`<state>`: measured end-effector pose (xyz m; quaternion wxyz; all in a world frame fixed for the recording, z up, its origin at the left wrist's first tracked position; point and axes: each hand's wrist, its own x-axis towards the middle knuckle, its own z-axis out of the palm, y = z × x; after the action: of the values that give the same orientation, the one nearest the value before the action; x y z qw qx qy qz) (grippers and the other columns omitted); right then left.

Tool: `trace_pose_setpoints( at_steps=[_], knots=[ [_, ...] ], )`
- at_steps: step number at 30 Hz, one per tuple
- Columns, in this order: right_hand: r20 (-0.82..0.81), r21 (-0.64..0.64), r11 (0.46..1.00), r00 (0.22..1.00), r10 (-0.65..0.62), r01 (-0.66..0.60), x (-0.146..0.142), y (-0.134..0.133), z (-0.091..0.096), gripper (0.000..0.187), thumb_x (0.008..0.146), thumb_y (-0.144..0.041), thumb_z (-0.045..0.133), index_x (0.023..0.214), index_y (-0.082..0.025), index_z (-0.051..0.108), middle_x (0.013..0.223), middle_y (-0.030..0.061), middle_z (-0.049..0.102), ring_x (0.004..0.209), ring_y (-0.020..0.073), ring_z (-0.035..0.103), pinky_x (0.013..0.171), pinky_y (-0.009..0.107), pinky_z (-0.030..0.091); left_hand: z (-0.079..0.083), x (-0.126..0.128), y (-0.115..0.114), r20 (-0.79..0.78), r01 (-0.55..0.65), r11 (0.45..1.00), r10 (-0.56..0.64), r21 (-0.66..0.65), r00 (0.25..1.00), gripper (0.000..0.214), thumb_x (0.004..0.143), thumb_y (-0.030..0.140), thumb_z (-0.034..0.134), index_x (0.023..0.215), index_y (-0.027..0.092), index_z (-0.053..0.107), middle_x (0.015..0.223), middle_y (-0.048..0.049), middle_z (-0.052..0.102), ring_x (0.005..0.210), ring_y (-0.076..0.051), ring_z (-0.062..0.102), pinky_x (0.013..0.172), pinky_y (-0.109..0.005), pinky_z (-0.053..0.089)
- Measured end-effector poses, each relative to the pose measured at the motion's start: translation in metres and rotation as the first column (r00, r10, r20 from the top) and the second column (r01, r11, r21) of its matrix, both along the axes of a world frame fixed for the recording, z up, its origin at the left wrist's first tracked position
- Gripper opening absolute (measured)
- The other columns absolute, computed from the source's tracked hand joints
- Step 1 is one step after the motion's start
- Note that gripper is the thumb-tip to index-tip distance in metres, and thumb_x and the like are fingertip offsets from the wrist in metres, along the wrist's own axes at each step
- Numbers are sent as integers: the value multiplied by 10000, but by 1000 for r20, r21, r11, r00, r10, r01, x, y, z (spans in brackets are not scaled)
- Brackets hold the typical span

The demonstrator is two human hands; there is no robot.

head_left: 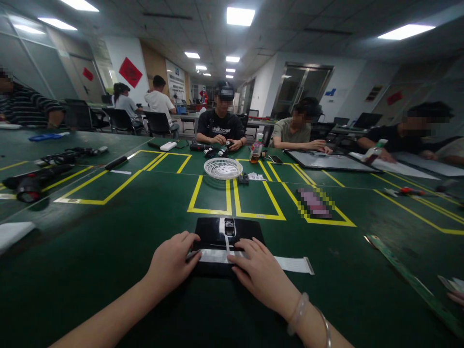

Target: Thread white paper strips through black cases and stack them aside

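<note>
In front of me on the green table lies a flat black panel (210,227) with a small square module (229,226) near its far edge. A narrow pale strip runs from that module down to a wide white ribbon cable (293,264) laid across the panel. My left hand (173,261) is closed at the cable's left end, thumb and forefinger around it. Stretched over the cable's middle, my right hand (255,270) has its fingers apart, the forefinger touching the cable by the narrow strip. The cable's right end sticks out past the panel.
Beyond the panel stand a white plastic basket (223,168) and a small dark part (243,179). A pink phone-like object (314,203) lies right, a green strip (402,275) farther right, dark tools (39,181) left. Several people sit around the table.
</note>
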<state>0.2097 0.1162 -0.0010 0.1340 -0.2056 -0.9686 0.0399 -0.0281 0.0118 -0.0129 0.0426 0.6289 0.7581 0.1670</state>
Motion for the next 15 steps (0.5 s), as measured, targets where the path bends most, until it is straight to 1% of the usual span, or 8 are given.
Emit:
trace_pose_setpoints(
  at_steps=[3,5,7,9,10,11,13,15],
  knots=[
    [-8,-7,1000,1000,-9,9,1,-1,-3,279,900,-240,618,1176,-268,646,1271,88,575,1238,283,507,1093,560,362,-3,0,-1,-80,52,990,-42,131,996,385,843,256,607,1227,232,612,1209,-78,622,1073,-271,588,871,-398,495],
    [-9,-11,1000,1000,-13,13,1,-2,-5,303,893,-240,632,1195,-264,632,1291,93,567,1238,286,510,1086,559,375,-4,4,-4,-150,128,964,-95,234,984,428,854,219,596,1282,227,593,1308,-89,586,1177,-297,545,976,-449,451],
    [-12,-12,1000,1000,-11,11,1,-3,-7,316,891,-235,635,1206,-264,621,1309,94,562,1240,286,510,1085,561,376,-4,11,-8,-234,255,912,-184,322,955,419,898,203,555,1316,218,577,1371,-91,554,1244,-297,513,1051,-464,400],
    [-15,-13,1000,1000,2,-2,2,-2,-7,343,892,-229,632,1231,-270,599,1326,91,558,1253,283,503,1095,570,358,-3,20,-11,-312,385,851,-280,356,908,390,940,202,518,1326,212,572,1392,-80,547,1274,-274,503,1098,-446,361],
    [-20,-16,1000,1000,11,-11,3,-1,-7,374,895,-228,627,1263,-276,576,1338,88,554,1263,279,496,1103,575,344,-2,24,-12,-337,429,833,-316,349,887,381,951,206,511,1327,210,572,1396,-72,547,1285,-262,498,1117,-437,344],
    [-30,-19,1000,999,19,-19,4,0,-6,416,899,-227,620,1304,-281,542,1353,84,547,1273,271,489,1113,577,329,-1,27,-13,-349,451,829,-337,329,874,374,955,219,515,1324,209,575,1399,-67,546,1294,-256,492,1129,-436,332],
    [-61,-21,1000,998,19,-20,6,2,-4,488,912,-221,597,1379,-283,469,1376,78,534,1286,253,477,1129,569,307,2,31,-11,-336,442,864,-352,243,874,392,935,275,567,1320,202,583,1413,-71,533,1309,-266,479,1140,-454,322],
    [-110,-7,1000,994,-1,0,9,5,-2,501,926,-217,567,1406,-273,436,1376,76,536,1281,241,479,1134,557,305,6,30,-6,-311,406,906,-355,117,882,473,882,355,647,1320,184,589,1427,-94,515,1319,-295,467,1142,-489,322]
  ],
)
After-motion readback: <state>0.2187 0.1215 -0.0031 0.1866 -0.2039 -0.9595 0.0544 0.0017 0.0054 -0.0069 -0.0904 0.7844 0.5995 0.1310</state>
